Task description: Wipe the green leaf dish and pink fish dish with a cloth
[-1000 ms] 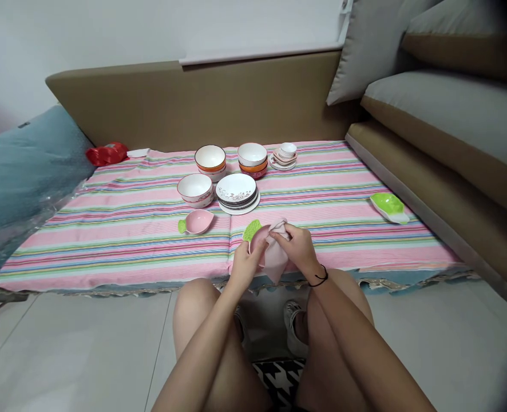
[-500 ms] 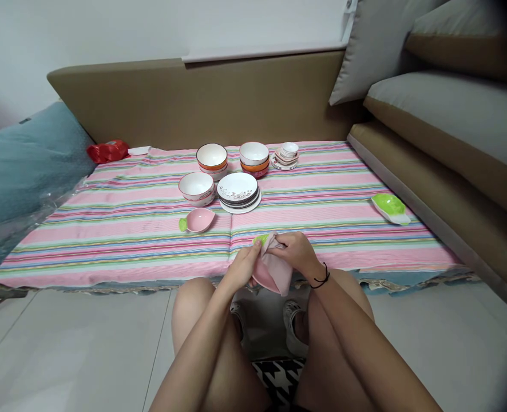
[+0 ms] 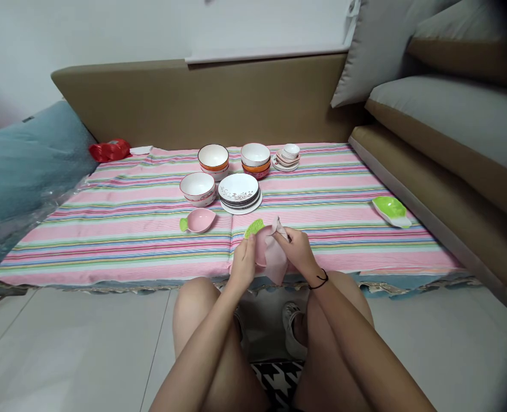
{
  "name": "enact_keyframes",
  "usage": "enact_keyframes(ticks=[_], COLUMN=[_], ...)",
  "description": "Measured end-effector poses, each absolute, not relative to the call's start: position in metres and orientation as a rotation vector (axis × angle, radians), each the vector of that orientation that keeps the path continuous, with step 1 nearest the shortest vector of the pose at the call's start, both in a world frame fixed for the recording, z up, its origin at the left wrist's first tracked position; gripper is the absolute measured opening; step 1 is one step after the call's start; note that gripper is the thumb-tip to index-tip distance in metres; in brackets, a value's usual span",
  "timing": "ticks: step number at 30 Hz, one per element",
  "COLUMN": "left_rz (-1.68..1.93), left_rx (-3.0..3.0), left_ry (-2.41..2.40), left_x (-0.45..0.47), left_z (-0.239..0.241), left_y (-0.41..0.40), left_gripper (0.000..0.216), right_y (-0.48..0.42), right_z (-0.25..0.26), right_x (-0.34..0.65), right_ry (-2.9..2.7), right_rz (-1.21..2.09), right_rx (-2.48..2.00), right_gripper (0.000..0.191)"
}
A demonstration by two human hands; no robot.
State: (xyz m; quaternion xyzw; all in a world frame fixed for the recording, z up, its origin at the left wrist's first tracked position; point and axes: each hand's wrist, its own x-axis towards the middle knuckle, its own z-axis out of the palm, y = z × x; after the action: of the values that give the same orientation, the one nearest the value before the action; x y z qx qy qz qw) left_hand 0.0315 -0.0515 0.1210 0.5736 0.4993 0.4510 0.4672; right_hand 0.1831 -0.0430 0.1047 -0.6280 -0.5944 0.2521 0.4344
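Observation:
My left hand (image 3: 244, 258) is closed on the left side of a pink bowl (image 3: 261, 246) with a green leaf-shaped handle (image 3: 254, 228). A pale pink cloth (image 3: 276, 260) is pinched in my right hand (image 3: 297, 249) and hangs over the bowl's right side. Both hands are above the front edge of the striped cloth, over my knees. A similar pink bowl with a green handle (image 3: 201, 220) lies to the left. Beyond it are a white bowl with a red rim (image 3: 197, 186) and a stack of plates (image 3: 238, 187).
Farther back stand two bowl stacks (image 3: 213, 155) (image 3: 256, 154) and a pile of small dishes (image 3: 290, 150). A green leaf-shaped dish (image 3: 389, 208) lies at the right, beside stacked cushions (image 3: 446, 114). A red packet (image 3: 110, 150) sits at the back left near a blue cushion (image 3: 26, 160).
The pink bowl has turned and risen a little, so its green handle and inside show more. My right hand has drawn the cloth towards the bowl's right rim.

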Motion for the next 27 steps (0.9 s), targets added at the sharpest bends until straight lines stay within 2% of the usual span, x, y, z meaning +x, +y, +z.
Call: enact_keyframes(ticks=[10,20,27], left_rz=[1.248,1.191,1.066], left_rx=[1.24,1.295,1.372], left_ry=[1.178,1.209,1.247], left_x=[0.036,0.028,0.025], left_z=[0.113,0.125,0.131], left_y=[-0.05,-0.05,-0.045], left_gripper=[0.049,0.047,0.038], right_y=[-0.041,-0.045,-0.049], right_z=[0.098,0.115,0.117], right_x=[0.176,0.195,0.195], right_ry=[-1.34,-1.356,-1.538], right_rz=[0.808,0.565,0.548], right_rx=[-1.565,-1.539,-1.507], right_gripper=[0.038,0.039,0.044])
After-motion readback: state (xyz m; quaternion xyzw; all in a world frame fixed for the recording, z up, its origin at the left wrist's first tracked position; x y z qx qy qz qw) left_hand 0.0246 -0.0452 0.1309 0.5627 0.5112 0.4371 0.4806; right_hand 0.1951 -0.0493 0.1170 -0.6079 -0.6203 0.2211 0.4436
